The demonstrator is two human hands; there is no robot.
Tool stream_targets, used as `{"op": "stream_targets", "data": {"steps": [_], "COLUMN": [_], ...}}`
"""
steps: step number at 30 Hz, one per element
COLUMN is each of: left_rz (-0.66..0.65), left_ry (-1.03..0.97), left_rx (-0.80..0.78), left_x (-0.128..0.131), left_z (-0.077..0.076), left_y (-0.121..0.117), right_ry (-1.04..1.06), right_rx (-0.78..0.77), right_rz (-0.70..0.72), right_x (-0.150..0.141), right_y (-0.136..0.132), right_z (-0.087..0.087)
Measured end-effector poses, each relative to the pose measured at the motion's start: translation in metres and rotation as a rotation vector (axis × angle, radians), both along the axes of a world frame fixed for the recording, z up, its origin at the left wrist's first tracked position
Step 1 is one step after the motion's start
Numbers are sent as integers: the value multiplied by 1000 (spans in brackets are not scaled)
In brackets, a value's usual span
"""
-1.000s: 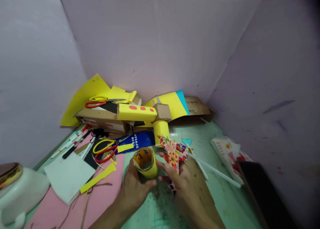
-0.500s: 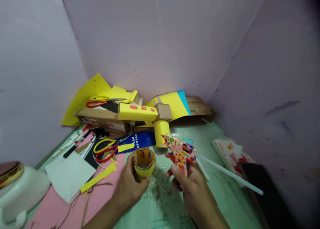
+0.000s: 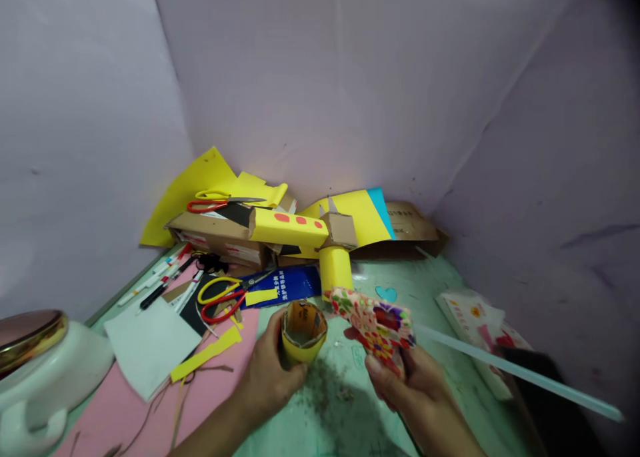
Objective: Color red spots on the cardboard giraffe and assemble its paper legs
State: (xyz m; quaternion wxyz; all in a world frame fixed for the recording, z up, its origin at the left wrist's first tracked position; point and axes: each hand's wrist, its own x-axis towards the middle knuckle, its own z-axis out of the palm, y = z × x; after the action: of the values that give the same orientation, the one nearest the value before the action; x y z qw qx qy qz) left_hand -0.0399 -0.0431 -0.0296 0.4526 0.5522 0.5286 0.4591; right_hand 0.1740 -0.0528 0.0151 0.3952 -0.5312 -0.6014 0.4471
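Observation:
My left hand (image 3: 273, 364) is wrapped round a short cardboard tube (image 3: 304, 350) covered in yellow paper, its open end tilted up towards me. In my right hand (image 3: 410, 380) is a flower-patterned hot glue gun (image 3: 373, 317), its nozzle pointing left above the tube. A long translucent glue stick (image 3: 520, 370) sticks out of the gun's back. Beyond the hands stands a yellow paper-covered tube (image 3: 336, 267) with a brown cardboard box (image 3: 341, 229) on top. A yellow piece with red spots (image 3: 290, 226) reaches left from that box.
Left lie red-and-yellow scissors (image 3: 223, 300), white paper (image 3: 153, 347), several pens (image 3: 165, 287) and pink paper (image 3: 135, 414). A white mug (image 3: 60, 364) stands near left. More scissors (image 3: 215, 202) rest on a cardboard box (image 3: 220, 240) at the back. A white packet (image 3: 473, 330) and dark object (image 3: 550, 390) lie right.
The glue gun has turned and shifted a little right and down, so its glue stick reaches further right. The tube stays in my left hand. The whole view has shifted slightly.

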Motion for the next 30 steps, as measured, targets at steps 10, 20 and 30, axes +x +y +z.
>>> {"op": "stream_targets", "data": {"steps": [10,20,30], "left_rz": [-94,-70,-54], "left_ry": [-127,-38,-30], "left_rx": [45,63,88], "left_x": [0,-1,-1], "left_z": [8,10,9], "left_y": [0,-3,-3], "right_ry": [8,-176,-107], "right_rx": [-219,-306,-312], "right_rz": [253,283,255], "right_x": [0,-2,-1], "right_y": [14,26,25], "right_z": [45,56,50]}}
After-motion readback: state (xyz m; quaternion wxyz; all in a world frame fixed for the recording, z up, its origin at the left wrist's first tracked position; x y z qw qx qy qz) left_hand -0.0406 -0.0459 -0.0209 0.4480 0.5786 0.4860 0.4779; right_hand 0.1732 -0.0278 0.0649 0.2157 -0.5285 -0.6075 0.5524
